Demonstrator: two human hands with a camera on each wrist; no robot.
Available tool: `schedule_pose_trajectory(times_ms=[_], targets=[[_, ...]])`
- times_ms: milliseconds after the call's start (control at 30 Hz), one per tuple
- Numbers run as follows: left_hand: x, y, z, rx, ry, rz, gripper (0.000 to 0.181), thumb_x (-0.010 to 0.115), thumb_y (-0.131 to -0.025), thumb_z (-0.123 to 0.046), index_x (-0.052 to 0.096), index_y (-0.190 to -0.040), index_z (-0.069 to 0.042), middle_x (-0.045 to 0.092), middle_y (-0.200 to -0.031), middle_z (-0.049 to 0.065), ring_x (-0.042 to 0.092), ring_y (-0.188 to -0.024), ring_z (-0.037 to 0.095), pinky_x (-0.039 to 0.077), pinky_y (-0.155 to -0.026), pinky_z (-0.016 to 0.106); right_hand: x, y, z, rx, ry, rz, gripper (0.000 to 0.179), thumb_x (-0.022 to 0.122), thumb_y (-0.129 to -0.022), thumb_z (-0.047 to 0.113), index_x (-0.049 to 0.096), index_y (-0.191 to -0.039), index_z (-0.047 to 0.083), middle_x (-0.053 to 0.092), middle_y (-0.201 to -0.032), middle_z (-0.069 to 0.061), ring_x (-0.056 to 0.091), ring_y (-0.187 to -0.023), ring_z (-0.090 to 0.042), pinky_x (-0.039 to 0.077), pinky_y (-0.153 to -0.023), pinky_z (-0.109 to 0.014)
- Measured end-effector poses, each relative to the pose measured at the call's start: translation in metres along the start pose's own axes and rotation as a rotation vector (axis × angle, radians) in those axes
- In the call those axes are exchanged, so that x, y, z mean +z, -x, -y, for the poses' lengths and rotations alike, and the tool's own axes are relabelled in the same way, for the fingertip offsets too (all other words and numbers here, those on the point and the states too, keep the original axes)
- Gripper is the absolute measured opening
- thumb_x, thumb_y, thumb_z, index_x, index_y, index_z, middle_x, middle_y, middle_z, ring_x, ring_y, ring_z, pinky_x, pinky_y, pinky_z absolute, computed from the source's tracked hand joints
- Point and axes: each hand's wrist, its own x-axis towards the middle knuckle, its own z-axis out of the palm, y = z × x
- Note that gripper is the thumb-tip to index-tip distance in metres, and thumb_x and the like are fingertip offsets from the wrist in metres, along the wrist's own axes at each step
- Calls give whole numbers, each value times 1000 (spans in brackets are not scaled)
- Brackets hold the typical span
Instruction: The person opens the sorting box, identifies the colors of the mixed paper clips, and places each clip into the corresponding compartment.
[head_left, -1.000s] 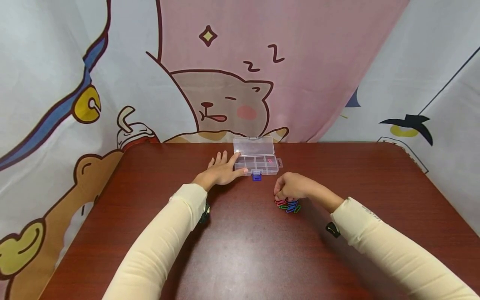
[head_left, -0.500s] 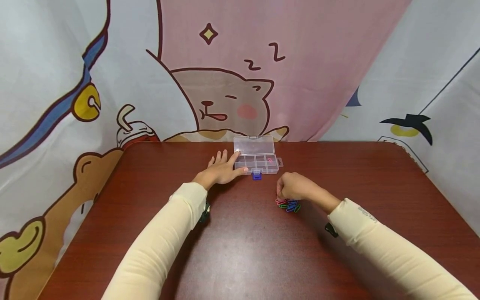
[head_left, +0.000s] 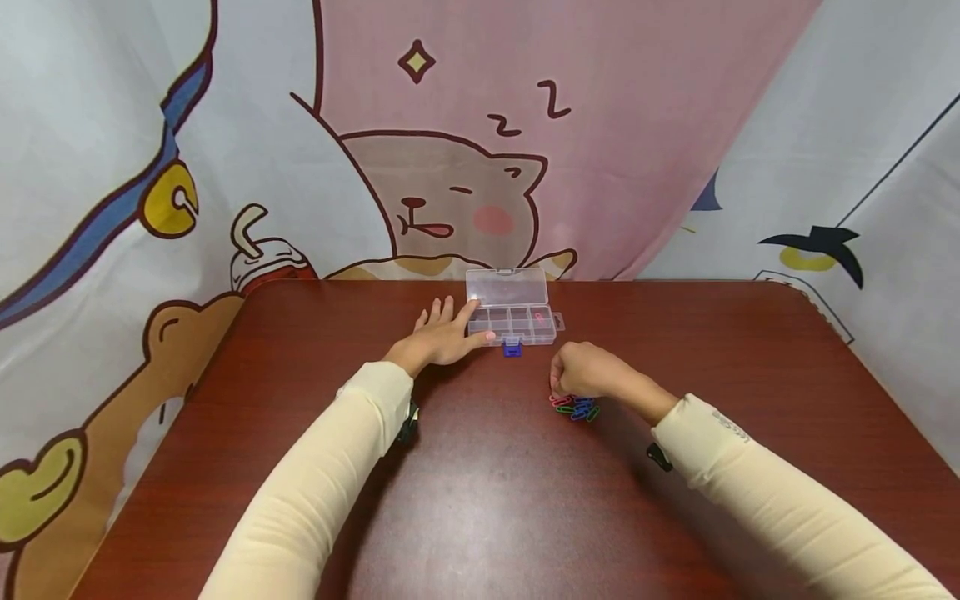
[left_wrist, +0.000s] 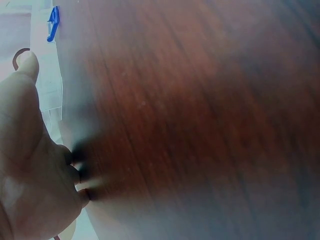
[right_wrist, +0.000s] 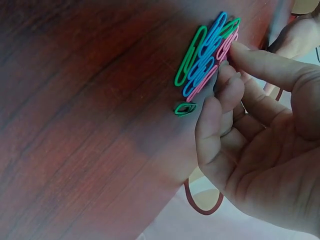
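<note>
A clear plastic compartment box stands with its lid raised at the table's back; a pink paper clip lies in a right-hand compartment. My left hand, fingers spread, rests at the box's left end, thumb along its front. In the left wrist view the blue latch appears beyond the thumb. To the right, my right hand bends over a small pile of paper clips. Its thumb and index finger pinch a pink paper clip at the pile's edge. Blue paper clips and green paper clips lie beside it.
The brown wooden table reaches back to a printed curtain right behind the box. The raised lid leans toward that curtain. A clear hanging tab sticks out from the box's right end.
My right hand's fingers have shifted slightly at the pink clips. The left hand keeps its place at the box, and the whole head view has tilted a little.
</note>
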Motion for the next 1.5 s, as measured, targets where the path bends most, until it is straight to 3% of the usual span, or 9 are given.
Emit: schedule_pose_trajectory(times_ms=[300, 933, 1500], targets=[[0, -1, 0, -2, -15, -5, 83, 28, -93, -74, 0, -158, -29, -1, -161, 24, -2, -148, 40, 2, -119, 53, -2, 0, 2, -40, 67, -15, 11, 65, -77, 10, 70, -69, 16, 60, -63, 7, 55, -65, -15, 47, -62, -32], [1, -1, 0, 3, 8, -11, 81, 31, -94, -71, 2, -158, -30, -1, -161, 24, -3, -148, 41, 1, -119, 54, -5, 0, 0, -45, 31, 27, 12, 65, -81, 11, 72, -72, 14, 61, -64, 7, 53, -63, -13, 45, -60, -29], [2, -2, 0, -4, 0, -10, 81, 30, -94, -71, 2, -158, -30, -1, -161, 24, -3, -148, 41, 1, -119, 54, -3, -1, -1, -44, 29, 35, 11, 69, -76, 10, 71, -68, 16, 62, -63, 8, 50, -62, -13, 40, -56, -26]])
